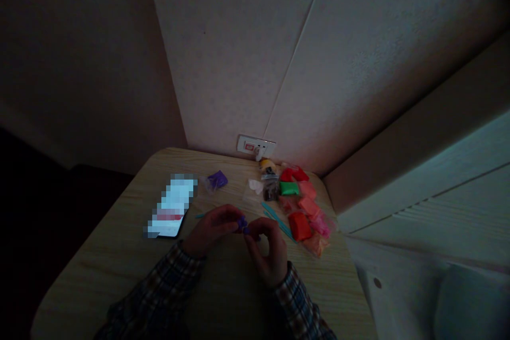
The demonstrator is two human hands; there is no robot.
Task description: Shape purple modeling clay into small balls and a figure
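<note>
Two grips come together over the pale wood bench (119, 271), and from where I stand both look nearly closed. The left grip (213, 227) has its fingertips pinched on a small purple piece (242, 223); the right grip (271, 255) nips its near end, thumb and finger curled into a loop. Whether that's one lump or two joined, I can't tell in such dim light. Left of the left grip lies a lit phone (176, 203), its screen blurred. Beyond the grips sit a purple packet (217, 179), a white packet (255, 187) and a black packet (271, 191). Just right of the right grip are slim blue tools (282, 224), then a red-orange packet (299, 226), with a green packet (289, 188) farther off.
</note>
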